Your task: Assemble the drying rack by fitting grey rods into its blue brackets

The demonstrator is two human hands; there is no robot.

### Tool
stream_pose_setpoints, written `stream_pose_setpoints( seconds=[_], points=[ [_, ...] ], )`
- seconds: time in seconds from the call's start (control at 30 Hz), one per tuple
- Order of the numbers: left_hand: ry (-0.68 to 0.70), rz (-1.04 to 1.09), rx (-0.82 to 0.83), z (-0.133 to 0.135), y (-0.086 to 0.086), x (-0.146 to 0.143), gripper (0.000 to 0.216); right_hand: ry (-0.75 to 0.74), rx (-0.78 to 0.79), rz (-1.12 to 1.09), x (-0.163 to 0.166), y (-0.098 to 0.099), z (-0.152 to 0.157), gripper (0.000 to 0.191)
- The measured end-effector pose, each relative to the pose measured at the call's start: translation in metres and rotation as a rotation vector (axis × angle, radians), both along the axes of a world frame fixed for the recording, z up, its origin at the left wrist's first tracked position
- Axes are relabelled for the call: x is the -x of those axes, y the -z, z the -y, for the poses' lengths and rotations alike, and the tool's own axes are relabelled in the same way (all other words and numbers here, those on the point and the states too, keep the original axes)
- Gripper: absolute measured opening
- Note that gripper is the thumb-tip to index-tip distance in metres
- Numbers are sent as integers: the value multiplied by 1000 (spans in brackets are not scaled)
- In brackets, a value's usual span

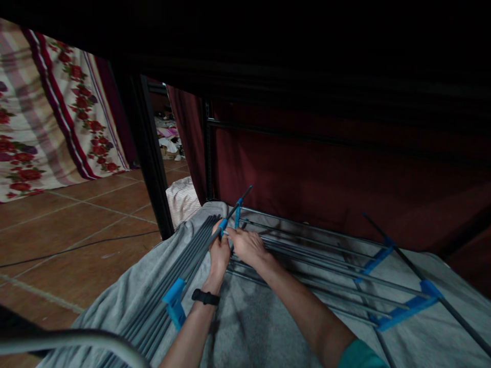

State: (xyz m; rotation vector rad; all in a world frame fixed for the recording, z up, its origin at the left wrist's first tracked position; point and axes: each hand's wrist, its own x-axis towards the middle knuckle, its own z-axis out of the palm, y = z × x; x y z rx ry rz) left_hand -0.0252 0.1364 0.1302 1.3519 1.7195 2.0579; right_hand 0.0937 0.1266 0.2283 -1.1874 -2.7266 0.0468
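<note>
My left hand, with a black band on its wrist, is closed around a grey tube at a blue plastic connector. Right beside it, my right hand grips the end of another grey tube close to that connector; whether the end is seated in it I cannot tell. The long grey tube slants from the lower left up past my hands and carries a larger blue connector. To the right lies a partly joined rack frame, its parallel tubes meeting blue end brackets.
A bundle of loose grey tubes lies along the left of the grey blanket. A black bed post stands to the left, and a dark upper bunk hangs low overhead. Tiled floor with a dark cable lies beyond.
</note>
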Motion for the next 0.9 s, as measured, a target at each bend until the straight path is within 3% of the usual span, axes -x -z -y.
stream_pose_setpoints(
  seconds=[0.3,0.9],
  points=[
    [-7,83,3,-2,1,-2,43,-2,28,-13,2,4,-6,40],
    [-79,21,43,-1,0,-3,35,-24,41,-21,5,8,-17,35]
  ],
)
